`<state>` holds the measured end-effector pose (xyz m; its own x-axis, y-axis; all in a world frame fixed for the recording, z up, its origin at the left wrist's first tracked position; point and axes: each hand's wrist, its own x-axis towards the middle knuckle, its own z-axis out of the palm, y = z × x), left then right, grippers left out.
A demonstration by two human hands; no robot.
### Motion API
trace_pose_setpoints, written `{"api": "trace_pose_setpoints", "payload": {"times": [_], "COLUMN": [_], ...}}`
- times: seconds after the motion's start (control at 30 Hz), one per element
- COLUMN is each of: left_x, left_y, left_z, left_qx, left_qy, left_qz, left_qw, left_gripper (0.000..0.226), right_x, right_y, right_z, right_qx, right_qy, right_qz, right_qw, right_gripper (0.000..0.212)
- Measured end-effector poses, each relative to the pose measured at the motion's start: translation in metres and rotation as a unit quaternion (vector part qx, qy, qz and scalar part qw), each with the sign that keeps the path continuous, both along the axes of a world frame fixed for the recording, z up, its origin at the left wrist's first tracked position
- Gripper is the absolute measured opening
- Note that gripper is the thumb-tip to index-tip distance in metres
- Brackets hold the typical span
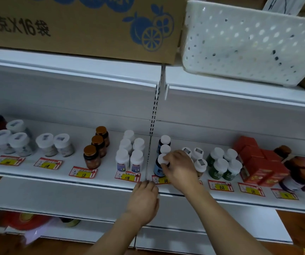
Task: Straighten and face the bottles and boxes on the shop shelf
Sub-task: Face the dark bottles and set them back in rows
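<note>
White shop shelving fills the frame, and the shelf (100, 176) under work runs across its middle, split by a slotted upright at centre. Just right of that upright stands a single file of three dark bottles with white caps, running front to back; the front bottle (158, 169) sits at the shelf lip above a red and yellow price tag (161, 180). The right hand (177, 169) comes in from the lower right and its grip is clamped on this front bottle, fingertips (164, 161) pinching the cap while the lower fingers lie against the body. The bottle stands upright, long axis vertical, and lies to the left of the palm, so any turn to face the label would be made about that vertical axis. The label appears to face the aisle, though part of it is hidden by the fingers. The left hand (144, 201) is below and left of the bottle, fingers loosely curled with the tips resting on the shelf's front edge, holding nothing; it is near but plays no part in the grip. Judgement: the right hand is the working hand, and the file behind leaves little room to push back without touching the middle bottle. White bottles (129, 159) left of the upright and green bottles (221, 167) to the right stand in tidy rows.
</note>
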<state>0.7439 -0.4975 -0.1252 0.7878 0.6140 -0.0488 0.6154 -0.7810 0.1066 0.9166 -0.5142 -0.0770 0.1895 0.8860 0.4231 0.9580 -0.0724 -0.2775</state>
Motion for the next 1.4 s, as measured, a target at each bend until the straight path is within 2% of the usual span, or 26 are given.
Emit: {"api": "trace_pose_setpoints", "payload": {"times": [0.13, 0.2, 0.27, 0.33, 0.43, 0.53, 0.6, 0.7, 0.83, 1.03, 1.17, 1.27, 1.4], "left_x": [-0.002, -0.003, -0.003, -0.005, -0.008, -0.012, -0.014, -0.013, -0.016, -0.024, -0.030, -0.033, -0.031], "left_y": [0.006, 0.007, 0.008, 0.005, -0.006, -0.020, -0.026, -0.030, -0.031, -0.033, -0.026, -0.024, -0.022], "left_z": [0.004, 0.005, 0.015, 0.037, 0.072, 0.092, 0.101, 0.117, 0.126, 0.136, 0.137, 0.140, 0.147], "left_qx": [-0.012, -0.019, -0.052, -0.159, -0.346, -0.421, -0.430, -0.439, -0.441, -0.420, -0.408, -0.412, -0.393], "left_qy": [-0.080, -0.155, -0.254, -0.355, -0.481, -0.570, -0.605, -0.633, -0.655, -0.659, -0.661, -0.674, -0.690], "left_qz": [0.015, 0.032, 0.078, 0.153, 0.211, 0.239, 0.248, 0.247, 0.253, 0.244, 0.217, 0.197, 0.201], "left_qw": [0.997, 0.987, 0.963, 0.908, 0.777, 0.664, 0.623, 0.588, 0.559, 0.575, 0.591, 0.581, 0.574], "left_gripper": [0.033, 0.027, 0.024, 0.021, 0.011, 0.014, 0.014, 0.015, 0.016, 0.030, 0.020, 0.021, 0.017], "right_x": [0.004, 0.000, -0.005, -0.013, -0.030, -0.049, -0.059, -0.071, -0.083, -0.098, -0.103, -0.106, -0.110], "right_y": [-0.006, -0.010, -0.016, -0.026, -0.039, -0.048, -0.054, -0.060, -0.063, -0.063, -0.060, -0.056, -0.052], "right_z": [0.018, 0.030, 0.045, 0.061, 0.082, 0.094, 0.099, 0.106, 0.110, 0.115, 0.113, 0.113, 0.115], "right_qx": [0.073, 0.101, 0.104, 0.088, 0.105, 0.145, 0.166, 0.191, 0.210, 0.269, 0.277, 0.277, 0.279], "right_qy": [0.042, 0.073, 0.113, 0.180, 0.288, 0.370, 0.407, 0.434, 0.452, 0.498, 0.517, 0.519, 0.527], "right_qz": [-0.020, -0.031, -0.047, -0.071, -0.086, -0.117, -0.130, -0.142, -0.134, -0.123, -0.143, -0.142, -0.120], "right_qw": [0.996, 0.992, 0.987, 0.977, 0.948, 0.910, 0.889, 0.869, 0.857, 0.815, 0.798, 0.796, 0.794], "right_gripper": [0.022, 0.019, 0.017, 0.017, 0.016, 0.012, 0.009, 0.008, 0.016, 0.018, 0.012, 0.012, 0.024]}}
